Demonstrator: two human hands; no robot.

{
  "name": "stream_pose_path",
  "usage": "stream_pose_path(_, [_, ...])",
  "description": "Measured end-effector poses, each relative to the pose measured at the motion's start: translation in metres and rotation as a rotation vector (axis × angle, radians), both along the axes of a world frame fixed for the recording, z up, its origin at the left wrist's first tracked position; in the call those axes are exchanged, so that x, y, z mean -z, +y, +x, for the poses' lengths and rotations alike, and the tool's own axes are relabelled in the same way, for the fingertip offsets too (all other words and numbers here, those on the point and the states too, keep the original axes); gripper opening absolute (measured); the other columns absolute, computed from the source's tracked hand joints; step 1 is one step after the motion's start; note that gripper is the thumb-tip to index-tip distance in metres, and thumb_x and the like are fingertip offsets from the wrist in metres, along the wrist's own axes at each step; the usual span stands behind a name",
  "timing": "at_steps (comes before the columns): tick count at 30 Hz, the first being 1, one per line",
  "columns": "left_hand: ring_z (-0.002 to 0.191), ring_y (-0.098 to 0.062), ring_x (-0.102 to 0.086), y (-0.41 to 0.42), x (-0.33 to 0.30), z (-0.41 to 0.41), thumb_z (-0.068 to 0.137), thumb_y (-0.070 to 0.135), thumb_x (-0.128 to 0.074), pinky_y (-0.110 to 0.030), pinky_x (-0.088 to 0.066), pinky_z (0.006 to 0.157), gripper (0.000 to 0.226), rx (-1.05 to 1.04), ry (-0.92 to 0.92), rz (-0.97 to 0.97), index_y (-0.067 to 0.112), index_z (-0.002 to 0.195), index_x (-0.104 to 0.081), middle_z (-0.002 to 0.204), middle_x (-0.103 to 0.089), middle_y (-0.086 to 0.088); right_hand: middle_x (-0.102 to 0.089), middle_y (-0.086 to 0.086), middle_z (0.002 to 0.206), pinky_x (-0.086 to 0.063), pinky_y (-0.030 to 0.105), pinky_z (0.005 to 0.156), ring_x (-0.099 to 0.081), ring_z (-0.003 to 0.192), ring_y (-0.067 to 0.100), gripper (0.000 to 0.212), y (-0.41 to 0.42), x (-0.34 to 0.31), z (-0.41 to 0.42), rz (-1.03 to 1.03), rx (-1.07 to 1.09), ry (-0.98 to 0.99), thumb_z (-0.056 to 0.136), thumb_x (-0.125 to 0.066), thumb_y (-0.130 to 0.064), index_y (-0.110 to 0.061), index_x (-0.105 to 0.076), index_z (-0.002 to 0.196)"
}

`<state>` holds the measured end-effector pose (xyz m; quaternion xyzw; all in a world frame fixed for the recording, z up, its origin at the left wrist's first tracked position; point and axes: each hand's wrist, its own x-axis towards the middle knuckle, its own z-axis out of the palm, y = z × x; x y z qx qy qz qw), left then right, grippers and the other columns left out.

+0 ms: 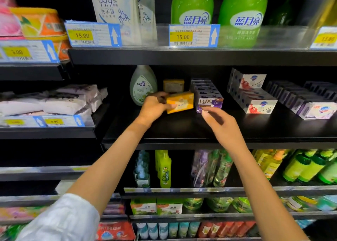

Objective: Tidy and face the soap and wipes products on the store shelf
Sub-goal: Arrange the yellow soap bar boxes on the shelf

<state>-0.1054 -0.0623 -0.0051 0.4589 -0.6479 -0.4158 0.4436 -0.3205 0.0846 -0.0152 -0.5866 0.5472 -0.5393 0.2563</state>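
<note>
Yellow soap box [180,102], long axis running left to right, sits clamped in the left hand [154,107] mid-shelf [255,127], its right end just beside the LUX box [209,104], where the right hand [219,121] hovers, fingers loosely apart.

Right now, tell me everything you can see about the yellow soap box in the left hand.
The yellow soap box is a small rectangular carton, cardboard by the look, with blurred pale print on its front. The left hand grips its left end, holding it slightly tilted over the black shelf, close beside the purple soap box.
</note>
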Motion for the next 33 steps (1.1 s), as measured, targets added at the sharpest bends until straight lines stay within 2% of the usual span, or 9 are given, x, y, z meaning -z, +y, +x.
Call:
stream_pose_path(3, [0.101, -0.015, -0.074, 0.028, 0.0, 0.009, 0.079, 0.0, -0.087, -0.028, -0.06, 0.094, 0.054, 0.07, 0.085, -0.022, 0.006, 0.129, -0.066, 0.107, -0.076, -0.007, -0.074, -0.003, 0.118, -0.06, 0.034, 0.097, -0.071, 0.11, 0.011, 0.02, -0.021, -0.011, 0.004, 0.093, 0.004, -0.221, 0.098, -0.068, -0.045, -0.036, -0.072, 0.116])
stream_pose_path(7, [0.1, -0.011, -0.074, 0.056, 0.01, 0.016, 0.08, -0.004, -0.085, -0.025, -0.06, 0.089, 0.046, 0.124, 0.159, -0.029, 0.013, 0.12, -0.07, 0.105, -0.076, -0.004, -0.076, 0.007, 0.116, -0.064, 0.037, 0.089, -0.077, 0.103, 0.017, 0.031, -0.039, -0.018, 0.016, 0.201, -0.062, -0.372, 0.097, -0.07, -0.046, -0.022, -0.071, 0.117])
stream_pose_path(11, [0.109, -0.018, -0.073, 0.062, 0.015, 0.023, 0.08, -0.004, -0.085, -0.031, -0.06, 0.094, 0.046, 0.141, 0.178, -0.054, 0.009, 0.123, -0.071, 0.111, -0.077, -0.007, -0.076, 0.009, 0.114, -0.065, 0.036, 0.082, -0.076, 0.103, 0.018, 0.032, -0.042, -0.011, 0.023, 0.221, -0.102, -0.356, 0.094, -0.074, -0.043, -0.017, -0.076, 0.114])
stream_pose_path(16, [0.116, -0.016, -0.07, 0.065, 0.012, 0.021, 0.085, 0.0, -0.082, -0.034, -0.056, 0.103, 0.041, 0.205, 0.132, -0.088, 0.014, 0.122, -0.071, 0.118, -0.075, -0.002, -0.079, 0.004, 0.108, -0.063, 0.036, 0.09, -0.075, 0.108, 0.02, 0.021, -0.037, -0.004, 0.017, 0.113, -0.106, -0.398, 0.094, -0.076, -0.021, -0.013, -0.078, 0.113])
stream_pose_path(21, [0.128, -0.017, -0.064, 0.063, 0.008, 0.026, 0.087, 0.016, -0.084, -0.042, -0.05, 0.112, 0.055, 0.293, 0.19, 0.067, 0.024, 0.138, -0.065, 0.135, -0.069, 0.001, -0.079, 0.001, 0.11, -0.06, 0.031, 0.092, -0.074, 0.109, 0.016, 0.026, -0.034, 0.001, 0.012, -0.019, -0.114, -0.385, 0.091, -0.079, -0.013, -0.013, -0.076, 0.117])
stream_pose_path(25, [0.123, -0.018, -0.068, 0.061, 0.009, 0.025, 0.086, 0.023, -0.085, -0.047, -0.049, 0.113, 0.055, 0.282, 0.211, 0.147, 0.019, 0.138, -0.066, 0.131, -0.072, -0.003, -0.078, -0.004, 0.112, -0.058, 0.024, 0.084, -0.073, 0.109, 0.013, 0.034, -0.03, 0.001, 0.014, -0.04, -0.159, -0.341, 0.089, -0.08, -0.008, -0.013, -0.074, 0.122])
stream_pose_path(28, [0.119, -0.018, -0.07, 0.061, 0.01, 0.025, 0.086, 0.014, -0.084, -0.047, -0.05, 0.112, 0.053, 0.248, 0.225, 0.148, 0.016, 0.135, -0.067, 0.125, -0.075, -0.003, -0.074, -0.002, 0.122, -0.059, 0.028, 0.089, -0.07, 0.116, 0.014, 0.045, -0.031, 0.001, 0.013, -0.036, -0.187, -0.317, 0.088, -0.081, -0.009, -0.018, -0.069, 0.13])
stream_pose_path(31, [0.12, -0.017, -0.07, 0.063, 0.008, 0.027, 0.084, 0.003, -0.082, -0.043, -0.052, 0.11, 0.057, 0.232, 0.29, 0.127, 0.012, 0.138, -0.064, 0.125, -0.076, -0.004, -0.067, -0.004, 0.134, -0.06, 0.029, 0.093, -0.068, 0.12, 0.01, 0.061, -0.032, -0.001, 0.014, 0.022, -0.197, -0.331, 0.084, -0.084, -0.013, -0.032, -0.058, 0.137])
stream_pose_path(33, [0.124, -0.018, -0.068, 0.064, 0.007, 0.029, 0.082, -0.001, -0.082, -0.043, -0.052, 0.11, 0.061, 0.234, 0.33, 0.101, 0.01, 0.139, -0.062, 0.128, -0.074, -0.005, -0.069, -0.003, 0.131, -0.059, 0.024, 0.088, -0.07, 0.115, 0.005, 0.062, -0.032, -0.003, 0.016, 0.059, -0.22, -0.335, 0.085, -0.083, -0.012, -0.027, -0.057, 0.139])
